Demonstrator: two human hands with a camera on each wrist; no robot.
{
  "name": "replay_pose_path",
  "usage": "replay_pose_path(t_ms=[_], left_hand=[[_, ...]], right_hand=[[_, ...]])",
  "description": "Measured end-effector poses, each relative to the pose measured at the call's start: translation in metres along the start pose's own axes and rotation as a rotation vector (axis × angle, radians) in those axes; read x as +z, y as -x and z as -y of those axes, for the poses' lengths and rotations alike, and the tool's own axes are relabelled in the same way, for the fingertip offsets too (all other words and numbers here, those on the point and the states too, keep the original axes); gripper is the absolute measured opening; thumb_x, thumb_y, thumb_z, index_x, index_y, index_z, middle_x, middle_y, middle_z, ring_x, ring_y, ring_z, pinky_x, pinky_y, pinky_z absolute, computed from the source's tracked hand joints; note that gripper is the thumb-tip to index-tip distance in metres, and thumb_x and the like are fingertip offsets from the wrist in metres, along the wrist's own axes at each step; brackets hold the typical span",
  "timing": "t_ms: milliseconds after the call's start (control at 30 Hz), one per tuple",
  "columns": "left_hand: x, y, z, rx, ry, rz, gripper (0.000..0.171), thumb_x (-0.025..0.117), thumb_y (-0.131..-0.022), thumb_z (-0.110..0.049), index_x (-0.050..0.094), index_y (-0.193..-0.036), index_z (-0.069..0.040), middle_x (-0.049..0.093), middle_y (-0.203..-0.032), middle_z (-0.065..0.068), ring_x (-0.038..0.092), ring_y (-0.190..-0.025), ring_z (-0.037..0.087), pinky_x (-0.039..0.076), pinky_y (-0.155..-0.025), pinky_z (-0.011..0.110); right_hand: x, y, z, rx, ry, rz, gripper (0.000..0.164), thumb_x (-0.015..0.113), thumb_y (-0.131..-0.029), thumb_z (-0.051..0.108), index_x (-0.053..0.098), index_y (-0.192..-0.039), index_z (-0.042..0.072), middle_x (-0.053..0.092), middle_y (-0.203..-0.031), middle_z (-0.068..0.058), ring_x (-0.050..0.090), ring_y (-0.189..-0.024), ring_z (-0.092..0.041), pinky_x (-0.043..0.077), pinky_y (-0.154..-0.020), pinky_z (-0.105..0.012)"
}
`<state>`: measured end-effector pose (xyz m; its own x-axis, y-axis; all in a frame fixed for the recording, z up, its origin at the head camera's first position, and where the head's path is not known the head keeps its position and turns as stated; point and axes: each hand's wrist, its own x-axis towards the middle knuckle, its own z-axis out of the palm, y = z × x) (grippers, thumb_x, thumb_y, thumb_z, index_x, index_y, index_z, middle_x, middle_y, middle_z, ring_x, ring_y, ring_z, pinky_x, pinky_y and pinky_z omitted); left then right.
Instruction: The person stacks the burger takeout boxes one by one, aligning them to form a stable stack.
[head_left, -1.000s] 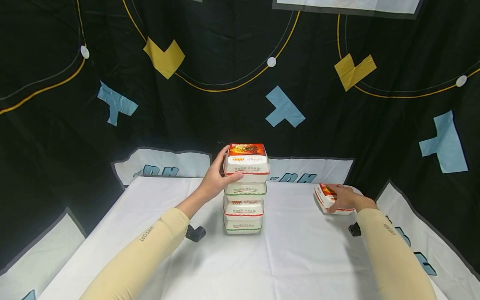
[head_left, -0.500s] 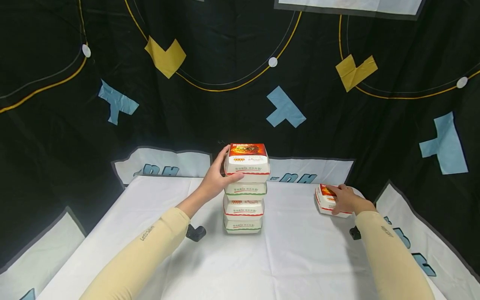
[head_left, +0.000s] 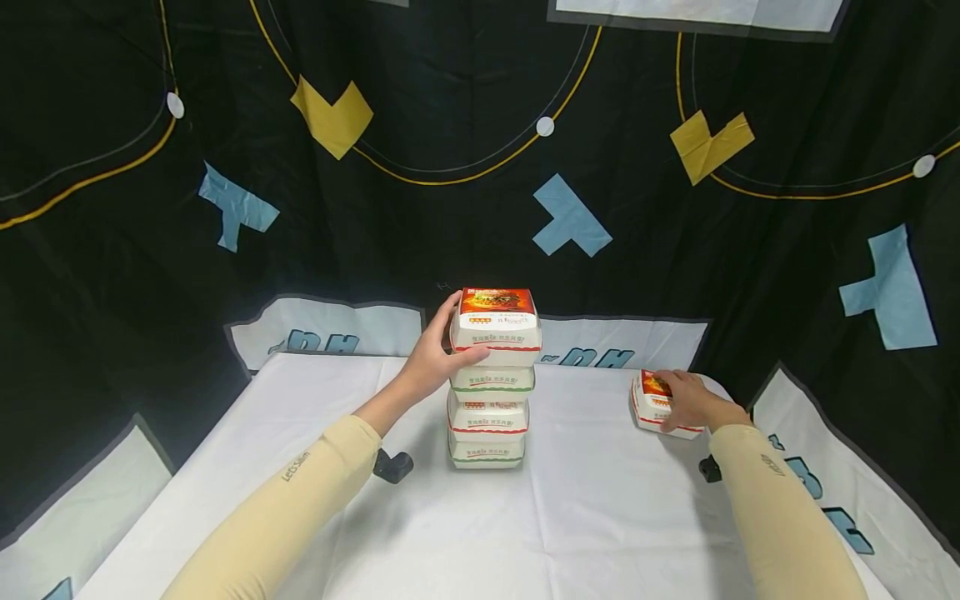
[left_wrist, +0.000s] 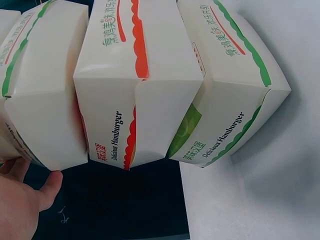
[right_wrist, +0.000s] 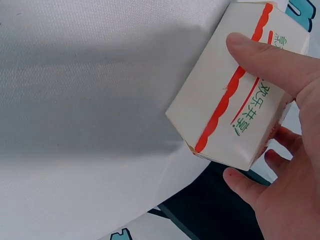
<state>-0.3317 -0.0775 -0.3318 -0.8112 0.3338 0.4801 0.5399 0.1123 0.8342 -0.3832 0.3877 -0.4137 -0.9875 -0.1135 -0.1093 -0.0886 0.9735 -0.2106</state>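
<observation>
Several burger boxes stand in an upright stack in mid-table, red-trimmed and green-trimmed ones alternating. At its top, my left hand point(head_left: 437, 358) grips a red-trimmed burger box point(head_left: 495, 329), thumb on the front and fingers round the left side. Below it sit a green-trimmed box point(left_wrist: 235, 95), another red-trimmed box point(head_left: 487, 421) and a green-trimmed box point(head_left: 486, 452). In the left wrist view, part of that hand point(left_wrist: 25, 195) shows at lower left. Over to the right, my right hand point(head_left: 697, 400) holds a separate red-trimmed burger box point(right_wrist: 232, 95), its thumb across the printed side.
White cloth covers the table point(head_left: 465, 533). A black curtain point(head_left: 450, 233) with yellow and blue shapes hangs behind the far edge. Dark wrist-camera mounts point(head_left: 393, 467) sit under both forearms.
My right hand has shifted slightly left on the separate burger box, and the box has turned a little. My left hand and the stack stay put.
</observation>
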Motion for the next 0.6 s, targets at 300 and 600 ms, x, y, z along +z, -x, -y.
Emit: replay_pose_path(t_ms=[300, 600], left_hand=[[0.000, 0.005, -0.016, -0.012, -0.019, 0.008, 0.088, 0.069, -0.082, -0.022, 0.012, -0.148, -0.017, 0.037, -0.137, 0.006, 0.045, -0.116, 0.022, 0.049, -0.088, 0.037], [0.000, 0.005, -0.016, -0.014, -0.026, 0.014, 0.088, 0.069, -0.082, -0.021, 0.010, -0.148, -0.015, 0.034, -0.141, 0.010, 0.044, -0.119, 0.026, 0.048, -0.089, 0.040]], right_hand=[[-0.001, 0.002, 0.000, 0.020, 0.003, 0.002, 0.100, 0.083, -0.063, 0.035, 0.025, -0.142, 0.013, 0.026, -0.136, -0.029, 0.031, -0.114, -0.044, 0.035, -0.088, -0.068], [-0.002, 0.006, 0.003, 0.045, 0.043, 0.043, 0.104, 0.079, -0.066, 0.042, 0.020, -0.146, 0.013, 0.022, -0.140, -0.030, 0.024, -0.118, -0.047, 0.036, -0.085, -0.070]])
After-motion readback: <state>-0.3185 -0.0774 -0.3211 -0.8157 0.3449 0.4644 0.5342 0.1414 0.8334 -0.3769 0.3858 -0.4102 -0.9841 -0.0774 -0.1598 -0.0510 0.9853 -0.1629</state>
